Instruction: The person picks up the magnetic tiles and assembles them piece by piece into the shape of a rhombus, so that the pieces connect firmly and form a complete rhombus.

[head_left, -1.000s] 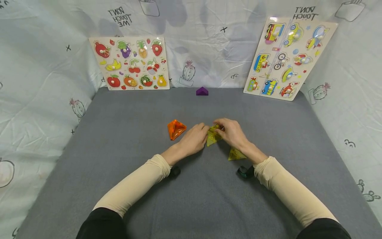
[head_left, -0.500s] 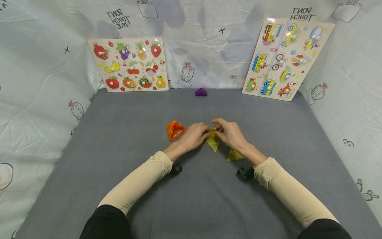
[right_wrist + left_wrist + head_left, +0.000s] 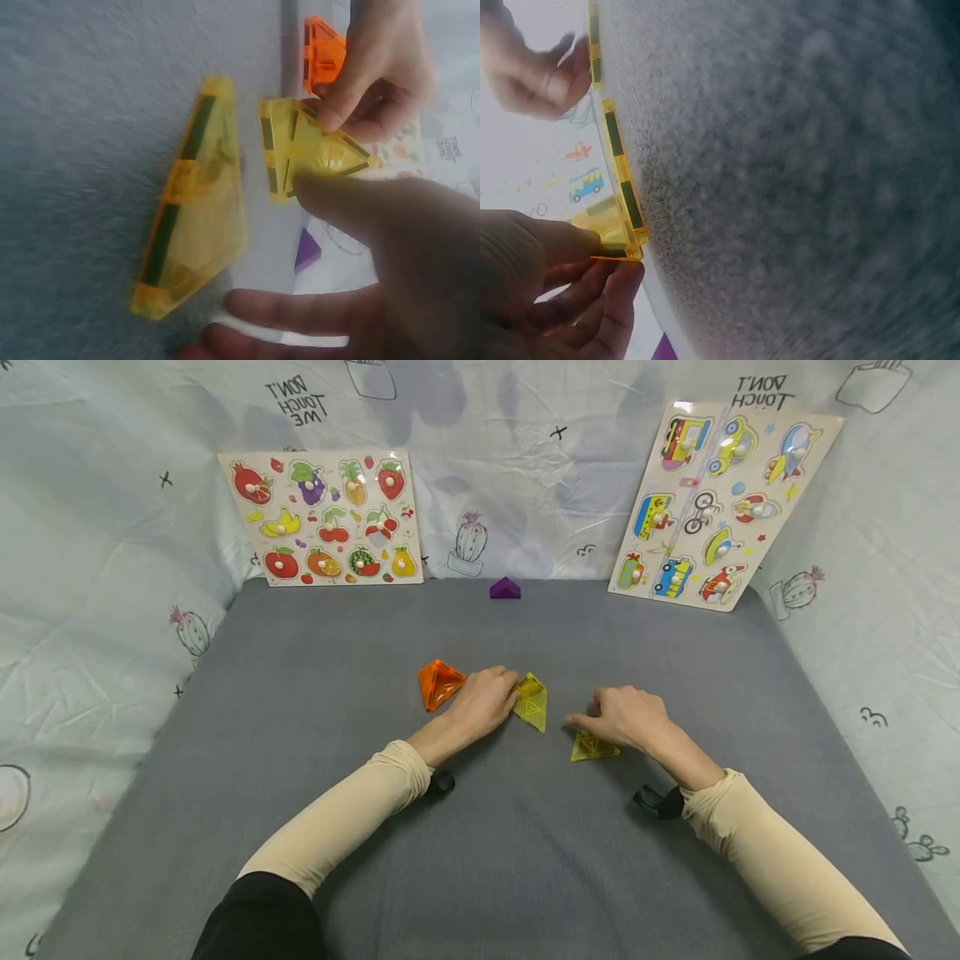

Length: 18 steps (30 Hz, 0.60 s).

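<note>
Near the table's middle, my left hand [image 3: 483, 697] pinches a joined piece of translucent yellow magnetic tiles [image 3: 532, 706] by its left side. In the left wrist view, thumb and fingers grip an upright edge of that piece [image 3: 624, 176], while its lower edge rests on the cloth. My right hand [image 3: 632, 714] is over a separate yellow triangular magnetic tile [image 3: 594, 750] lying on the table. The right wrist view has its thumb and fingers spread around the loose tile [image 3: 199, 210], apart from it. Left of my left hand stands an orange pyramid of magnetic tiles [image 3: 437, 683].
A small purple block [image 3: 506, 588] sits at the table's back edge. A fruit puzzle board [image 3: 412, 539] leans on the back curtain at left, a vehicle puzzle board [image 3: 686, 547] at right. Grey cloth [image 3: 480, 860] covers the table.
My right hand has let go of the joined yellow piece and moved right and toward me, over the loose tile. The joined piece has turned slightly in my left hand.
</note>
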Each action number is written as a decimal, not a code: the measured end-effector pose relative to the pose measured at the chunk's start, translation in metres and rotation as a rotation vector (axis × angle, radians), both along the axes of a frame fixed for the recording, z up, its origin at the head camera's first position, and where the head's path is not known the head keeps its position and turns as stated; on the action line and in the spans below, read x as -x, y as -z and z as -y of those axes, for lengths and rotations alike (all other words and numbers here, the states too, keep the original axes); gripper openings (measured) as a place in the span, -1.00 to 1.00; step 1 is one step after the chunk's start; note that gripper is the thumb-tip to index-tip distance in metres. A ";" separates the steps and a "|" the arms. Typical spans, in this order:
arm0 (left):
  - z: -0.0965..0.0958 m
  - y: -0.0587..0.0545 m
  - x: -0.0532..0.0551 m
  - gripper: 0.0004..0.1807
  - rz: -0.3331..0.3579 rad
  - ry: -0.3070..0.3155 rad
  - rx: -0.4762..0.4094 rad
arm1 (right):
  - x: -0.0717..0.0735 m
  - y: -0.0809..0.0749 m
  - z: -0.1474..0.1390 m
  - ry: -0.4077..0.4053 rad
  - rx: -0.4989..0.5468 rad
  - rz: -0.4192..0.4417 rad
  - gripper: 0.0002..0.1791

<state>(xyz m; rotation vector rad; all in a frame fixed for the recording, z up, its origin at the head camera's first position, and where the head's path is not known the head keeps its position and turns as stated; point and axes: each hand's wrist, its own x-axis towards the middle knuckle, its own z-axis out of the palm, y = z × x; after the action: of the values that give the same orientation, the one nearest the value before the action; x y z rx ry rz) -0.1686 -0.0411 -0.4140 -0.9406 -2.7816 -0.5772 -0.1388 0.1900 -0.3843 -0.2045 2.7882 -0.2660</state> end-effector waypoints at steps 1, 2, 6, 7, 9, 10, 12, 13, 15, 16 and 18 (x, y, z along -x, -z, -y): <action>0.000 0.000 0.000 -0.88 -0.013 -0.003 0.005 | -0.003 -0.001 -0.001 -0.004 -0.034 0.037 -0.41; 0.000 0.000 0.000 -0.87 -0.027 -0.006 0.011 | -0.005 -0.001 -0.001 -0.010 -0.057 0.058 -0.39; 0.001 -0.001 -0.001 -0.85 -0.066 -0.015 0.022 | -0.012 -0.001 0.004 -0.025 -0.076 0.055 -0.38; 0.001 -0.001 -0.001 -0.84 -0.072 -0.016 0.021 | -0.013 0.000 0.005 -0.024 -0.063 0.046 -0.40; 0.001 -0.001 -0.001 -0.84 -0.073 -0.018 0.018 | -0.013 0.001 0.007 -0.015 -0.030 0.033 -0.45; 0.001 0.000 -0.001 -0.85 -0.070 -0.017 0.017 | -0.013 0.001 0.008 -0.011 -0.013 0.027 -0.47; 0.001 0.000 -0.001 -0.85 -0.063 -0.016 0.017 | -0.012 0.003 0.009 -0.003 0.035 0.007 -0.48; 0.001 0.000 -0.002 -0.85 -0.060 -0.016 0.017 | -0.010 0.004 0.009 0.004 0.066 -0.012 -0.47; 0.001 0.000 -0.002 -0.86 -0.058 -0.012 0.017 | -0.007 0.006 0.010 0.000 0.139 -0.089 -0.52; 0.001 0.000 -0.002 -0.87 -0.058 -0.011 0.016 | -0.004 0.008 0.011 -0.001 0.180 -0.133 -0.58; 0.002 0.000 -0.002 -0.88 -0.060 -0.011 0.015 | 0.000 0.012 0.013 -0.009 0.268 -0.217 -0.69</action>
<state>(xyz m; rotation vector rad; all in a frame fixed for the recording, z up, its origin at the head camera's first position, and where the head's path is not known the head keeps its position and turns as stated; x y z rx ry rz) -0.1662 -0.0431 -0.4141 -0.9291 -2.7395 -0.5188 -0.1389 0.1771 -0.3964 -0.3268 2.9560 -0.6523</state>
